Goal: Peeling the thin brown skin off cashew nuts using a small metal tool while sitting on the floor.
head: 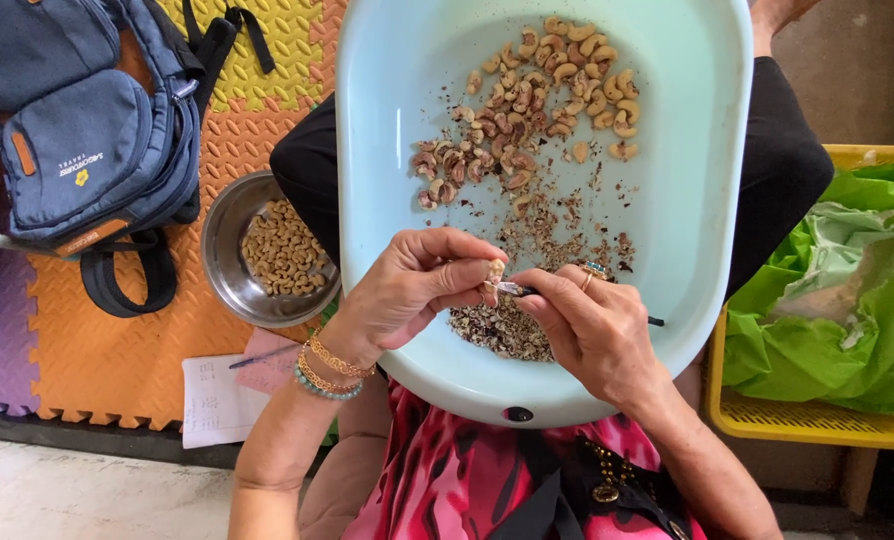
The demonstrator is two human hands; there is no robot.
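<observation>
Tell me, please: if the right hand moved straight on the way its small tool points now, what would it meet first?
The right hand aims its thin tool leftward at the cashew pinched by the left hand. It would meet that nut first, apparently already at the tip, then the left fingers just behind.

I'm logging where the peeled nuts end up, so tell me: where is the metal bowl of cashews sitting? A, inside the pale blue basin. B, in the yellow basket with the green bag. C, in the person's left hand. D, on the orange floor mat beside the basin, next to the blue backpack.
D: the metal bowl rests on the orange floor mat, between the blue backpack and the pale blue basin.
</observation>
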